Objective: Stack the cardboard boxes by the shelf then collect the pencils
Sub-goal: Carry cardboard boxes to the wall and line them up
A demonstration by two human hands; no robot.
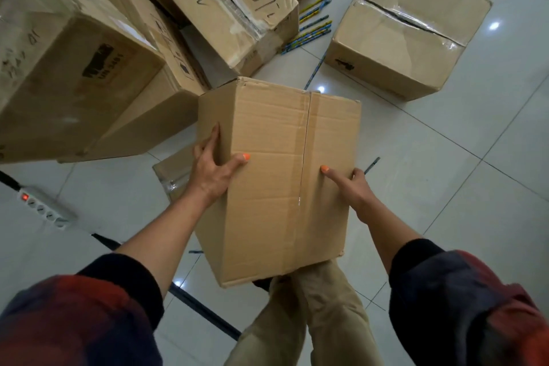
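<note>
You hold a taped cardboard box (282, 175) in the centre of the frame, lifted off the white tiled floor (445, 187) and tilted, its sealed seam running up the top face. Your left hand (212, 169) grips its left side: the fingers lie along the side wall while the thumb hooks over the edge onto the top face. Your right hand (353, 187) clasps the right edge, with the thumb pressed flat on the top face and the other fingers hidden behind the box. Below the box your beige trousers (312, 321) show, and both dark sleeves (89, 315) fill the lower corners. At the upper left of the frame a pile of large boxes (74, 74) stands close together, one printed with a dark label. Just right of them, at the top centre, a box with handwritten numbers (231, 6) leans at an angle. At the upper right a separate taped box (407, 27) sits alone on the floor. Between those two lies a scatter of blue and yellow pencils (315, 24), touching the floor, some running under the numbered box. One more pencil (372, 165) lies just right of your right hand. At the left edge a white power strip (41, 208) rests on the floor with a red light showing.
</note>
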